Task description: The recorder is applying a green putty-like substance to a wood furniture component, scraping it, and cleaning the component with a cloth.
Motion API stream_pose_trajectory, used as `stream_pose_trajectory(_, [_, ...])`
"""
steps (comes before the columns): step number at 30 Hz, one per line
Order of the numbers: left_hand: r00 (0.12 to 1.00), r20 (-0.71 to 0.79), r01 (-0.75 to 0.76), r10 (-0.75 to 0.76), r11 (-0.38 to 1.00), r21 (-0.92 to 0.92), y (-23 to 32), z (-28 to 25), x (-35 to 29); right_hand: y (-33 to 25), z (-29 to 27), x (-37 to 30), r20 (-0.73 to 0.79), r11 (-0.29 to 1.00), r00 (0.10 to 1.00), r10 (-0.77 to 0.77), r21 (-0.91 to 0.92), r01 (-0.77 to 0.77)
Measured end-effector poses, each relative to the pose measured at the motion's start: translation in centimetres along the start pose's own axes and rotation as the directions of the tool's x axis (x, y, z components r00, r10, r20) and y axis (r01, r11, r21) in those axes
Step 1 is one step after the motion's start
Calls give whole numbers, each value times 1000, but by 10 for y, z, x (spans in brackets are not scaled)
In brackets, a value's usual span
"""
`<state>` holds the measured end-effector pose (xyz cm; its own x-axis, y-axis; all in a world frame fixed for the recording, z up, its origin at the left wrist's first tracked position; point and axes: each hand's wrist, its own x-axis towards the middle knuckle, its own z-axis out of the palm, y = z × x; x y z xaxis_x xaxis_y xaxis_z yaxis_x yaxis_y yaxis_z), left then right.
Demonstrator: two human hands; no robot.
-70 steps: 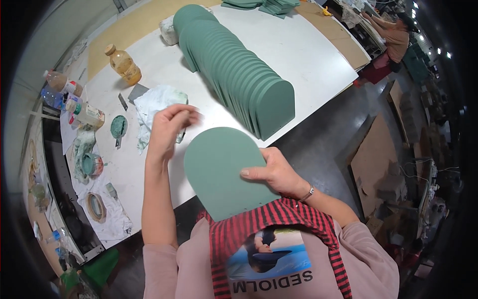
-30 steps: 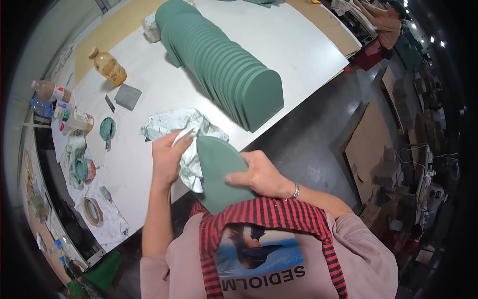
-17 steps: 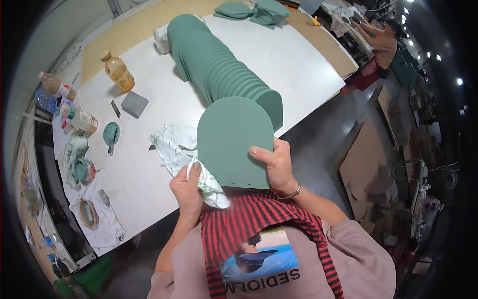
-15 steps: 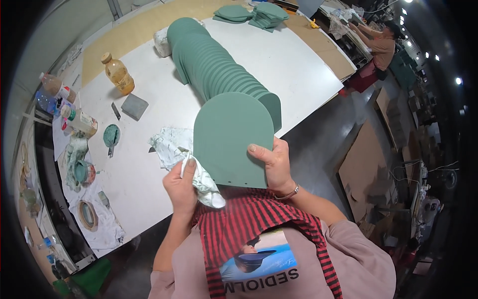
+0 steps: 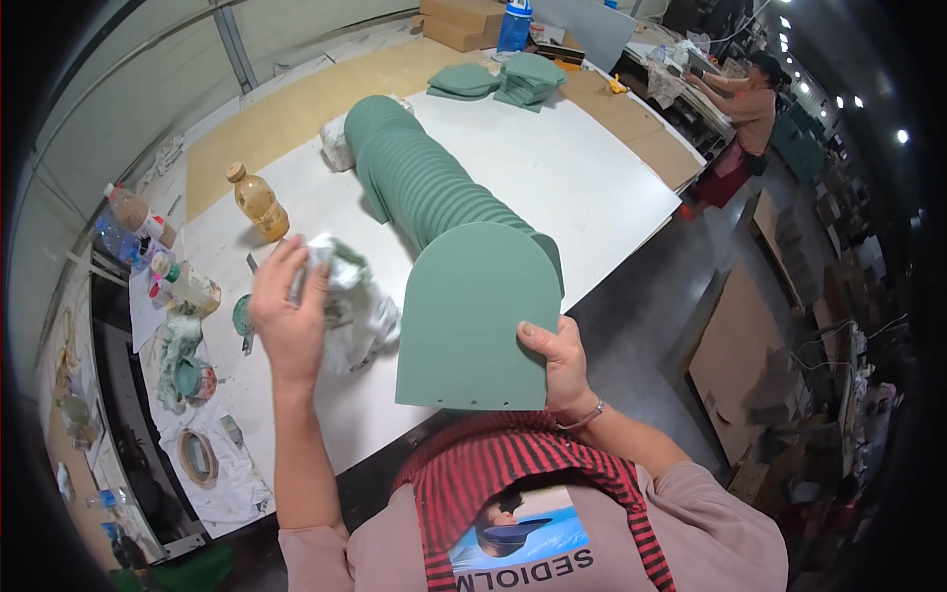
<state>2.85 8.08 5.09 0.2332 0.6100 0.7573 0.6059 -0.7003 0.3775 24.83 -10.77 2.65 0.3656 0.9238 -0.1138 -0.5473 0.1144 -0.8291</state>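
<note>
Gripping the panel [image 5: 473, 316] at its four o'clock, the right hand [image 5: 562, 363] is closed, thumb on face. At nine, the left hand [image 5: 289, 321] adjoins the blurred cloth [image 5: 361, 318], fingers parted; hold undeterminable.

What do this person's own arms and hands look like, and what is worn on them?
The left hand and right hand wear no gloves, and both forearms are bare. The right has a thin silver-coloured band at the wrist; the left shows none. The sleeves are short and dusty pink.
</note>
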Motion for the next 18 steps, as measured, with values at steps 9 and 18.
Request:
stream_pose_trajectory(9, [606, 761, 794, -230, 129, -594, 57, 14, -26, 4, -1, -14, -26, 999, 998, 51, 13, -51])
stream_pose_trajectory(18, [451, 865, 880, -220, -53, -472, 57, 17, -43, 8, 2, -23, -169, 984, 978, 121, -106, -140])
